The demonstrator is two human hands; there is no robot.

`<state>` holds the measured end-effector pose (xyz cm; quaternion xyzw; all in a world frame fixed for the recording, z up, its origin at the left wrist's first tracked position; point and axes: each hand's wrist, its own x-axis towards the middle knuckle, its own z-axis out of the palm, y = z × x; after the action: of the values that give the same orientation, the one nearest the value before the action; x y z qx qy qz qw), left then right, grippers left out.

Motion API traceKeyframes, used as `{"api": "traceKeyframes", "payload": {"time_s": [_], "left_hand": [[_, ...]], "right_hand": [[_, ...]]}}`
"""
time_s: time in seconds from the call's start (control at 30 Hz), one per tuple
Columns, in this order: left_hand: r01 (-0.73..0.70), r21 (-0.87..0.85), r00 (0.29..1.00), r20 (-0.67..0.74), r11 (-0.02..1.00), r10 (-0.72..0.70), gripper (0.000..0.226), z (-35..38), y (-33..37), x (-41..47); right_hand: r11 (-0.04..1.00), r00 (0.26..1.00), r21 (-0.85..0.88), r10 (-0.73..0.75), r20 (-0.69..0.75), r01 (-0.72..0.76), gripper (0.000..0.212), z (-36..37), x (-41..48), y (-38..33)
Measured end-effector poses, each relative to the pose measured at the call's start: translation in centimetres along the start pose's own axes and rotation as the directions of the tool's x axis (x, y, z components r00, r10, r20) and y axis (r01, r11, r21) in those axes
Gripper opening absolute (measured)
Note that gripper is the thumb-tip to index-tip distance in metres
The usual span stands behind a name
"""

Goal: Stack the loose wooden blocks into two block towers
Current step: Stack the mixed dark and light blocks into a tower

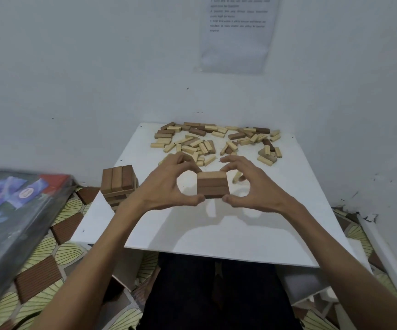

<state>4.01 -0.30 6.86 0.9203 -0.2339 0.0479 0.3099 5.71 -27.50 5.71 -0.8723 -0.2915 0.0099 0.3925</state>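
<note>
At the centre of the white table [216, 229], the left hand [166, 184] and right hand [249, 184] grasp a row of three blocks [212, 184] between thumbs and curled fingers, from 9 and 3 o'clock. A stacked tower [119, 186] stands at 9 o'clock; loose blocks [216, 139] lie scattered at 12 o'clock.

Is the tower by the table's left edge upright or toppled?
Upright: the tower stands with layers squarely stacked, three brown blocks lying flat on top.
</note>
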Motion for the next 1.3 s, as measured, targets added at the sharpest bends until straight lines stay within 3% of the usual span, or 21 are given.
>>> {"api": "traceKeyframes", "payload": {"time_s": [0.37,0.7,1.3], "left_hand": [[-0.038,0.053,0.995,-0.091,0.998,0.043,0.059,-8.4,-2.0,-1.8],[0.079,-0.096,0.983,-0.160,0.992,-0.094,0.053,-12.9,-7.5,-6.8],[0.179,-0.210,0.957,-0.190,0.961,-0.220,0.058,-11.3,-13.0,-9.3]], "right_hand": [[0.989,0.989,0.035,-0.145,-0.024,0.146,0.056,1.4,6.3,-5.3],[0.971,0.971,0.001,-0.238,0.038,0.238,0.049,6.5,12.7,-10.0],[0.981,0.968,-0.007,-0.190,0.166,0.193,0.057,11.1,15.3,-9.9]]}}
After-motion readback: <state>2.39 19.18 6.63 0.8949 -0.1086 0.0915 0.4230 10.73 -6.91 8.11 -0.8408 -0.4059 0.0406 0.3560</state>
